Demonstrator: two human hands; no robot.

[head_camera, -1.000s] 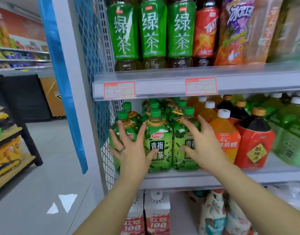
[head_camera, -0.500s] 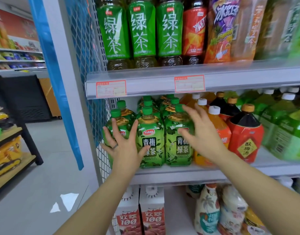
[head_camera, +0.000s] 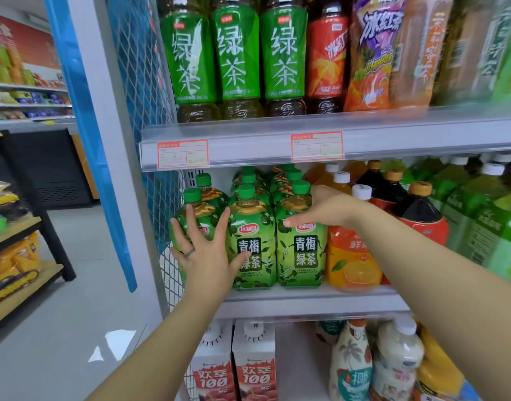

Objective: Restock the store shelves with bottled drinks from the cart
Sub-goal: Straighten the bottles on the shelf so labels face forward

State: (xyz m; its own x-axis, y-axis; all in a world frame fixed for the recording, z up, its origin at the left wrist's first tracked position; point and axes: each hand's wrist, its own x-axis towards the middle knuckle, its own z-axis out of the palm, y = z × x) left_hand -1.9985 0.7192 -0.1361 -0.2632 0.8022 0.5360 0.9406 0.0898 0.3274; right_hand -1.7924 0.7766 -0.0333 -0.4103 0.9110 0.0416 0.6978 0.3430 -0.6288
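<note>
Three rows of green plum-tea bottles stand at the left end of the middle shelf (head_camera: 306, 299). My left hand (head_camera: 205, 256) lies flat with fingers spread on the leftmost front bottle (head_camera: 199, 215). Its thumb reaches across the middle front bottle (head_camera: 253, 227). My right hand (head_camera: 326, 208) wraps the shoulder of the right front bottle (head_camera: 302, 256), thumb on its front, fingers hidden behind the neck. The cart is out of view.
Orange juice bottles (head_camera: 352, 261) and red-labelled dark bottles (head_camera: 422, 218) stand just right of the green rows. Tall green tea bottles (head_camera: 237, 56) fill the upper shelf. Cartons (head_camera: 253, 369) sit below. A wire mesh side panel (head_camera: 167, 273) closes the left end. Aisle floor lies to the left.
My right hand has turned sideways and closed around the right bottle's shoulder. My left hand stays spread on the left bottles. The view has drifted slightly.
</note>
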